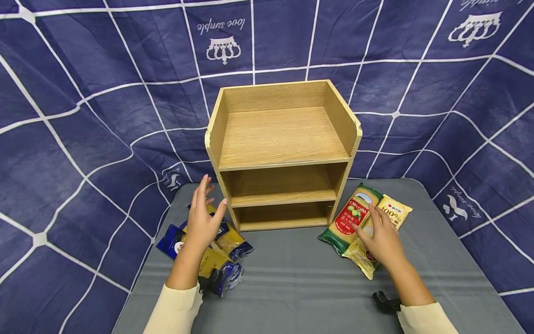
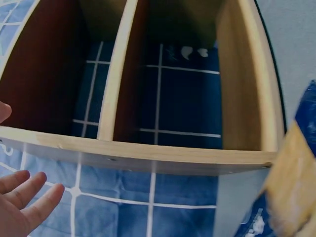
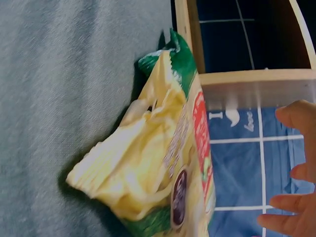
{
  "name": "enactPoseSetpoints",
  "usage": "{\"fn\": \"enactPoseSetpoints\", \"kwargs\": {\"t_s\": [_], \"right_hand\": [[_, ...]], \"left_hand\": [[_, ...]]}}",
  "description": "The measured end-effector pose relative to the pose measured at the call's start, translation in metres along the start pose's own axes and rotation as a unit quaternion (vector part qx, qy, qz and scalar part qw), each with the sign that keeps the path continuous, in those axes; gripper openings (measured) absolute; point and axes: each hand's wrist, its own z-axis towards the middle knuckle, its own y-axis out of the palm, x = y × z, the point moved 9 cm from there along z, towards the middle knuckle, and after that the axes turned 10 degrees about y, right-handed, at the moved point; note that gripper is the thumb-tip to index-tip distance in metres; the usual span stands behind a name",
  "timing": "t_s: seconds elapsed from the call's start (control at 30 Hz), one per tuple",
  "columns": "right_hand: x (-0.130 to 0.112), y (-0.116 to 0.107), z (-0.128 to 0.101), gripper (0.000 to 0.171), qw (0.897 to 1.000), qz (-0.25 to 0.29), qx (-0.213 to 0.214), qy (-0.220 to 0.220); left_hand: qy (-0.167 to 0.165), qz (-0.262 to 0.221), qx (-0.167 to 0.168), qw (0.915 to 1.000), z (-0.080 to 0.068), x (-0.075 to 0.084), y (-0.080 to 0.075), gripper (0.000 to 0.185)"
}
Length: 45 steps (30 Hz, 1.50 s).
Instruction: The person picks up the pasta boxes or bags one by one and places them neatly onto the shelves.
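The left hand (image 1: 203, 221) is hovering, grip released, above the blue noodle packets (image 1: 217, 253); the right hand (image 1: 381, 239) is resting open-fingered on the yellow packet (image 1: 377, 234) (tabletop-bound); the wooden shelf (image 1: 281, 153) is standing unfilled.

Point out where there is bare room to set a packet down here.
Free: all three levels of the wooden shelf, and the grey table in front of it, between the hands. Crowded: the blue-and-yellow packets under the left hand, and the noodle packets under the right hand.
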Motion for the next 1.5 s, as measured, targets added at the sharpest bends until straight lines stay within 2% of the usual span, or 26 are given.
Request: {"fn": "enactPoseSetpoints", "kwargs": {"t_s": [0.2, 0.4, 0.57, 0.8, 1.2, 1.37, 1.5], "right_hand": [[0.017, 0.001, -0.006, 0.081, 1.000, 0.001, -0.004, 0.021], [0.030, 0.003, -0.011, 0.076, 0.999, 0.009, -0.020, 0.047], [0.046, 0.008, -0.019, 0.076, 0.994, 0.004, -0.046, 0.096], [0.069, 0.017, -0.028, 0.078, 0.983, 0.004, -0.085, 0.163], [0.077, 0.029, -0.036, 0.077, 0.980, -0.008, -0.123, 0.156], [0.082, 0.035, -0.034, 0.088, 0.969, 0.020, -0.162, 0.184], [0.084, 0.036, -0.032, 0.091, 0.967, 0.049, -0.161, 0.189]], "left_hand": [[0.033, -0.019, 0.026, 0.9989, 0.016, 0.015, -0.005, 0.083], [0.049, -0.044, 0.047, 0.9967, 0.034, 0.025, -0.012, 0.086], [0.056, -0.047, 0.054, 0.9959, 0.045, 0.031, -0.016, 0.083], [0.058, -0.043, 0.049, 0.9962, 0.058, 0.036, -0.020, 0.079], [0.071, -0.025, 0.056, 0.9956, 0.076, 0.049, -0.025, 0.081], [0.082, -0.025, 0.061, 0.9944, 0.085, 0.053, -0.030, 0.080], [0.090, -0.034, 0.062, 0.9934, 0.092, 0.052, -0.033, 0.078]]}}
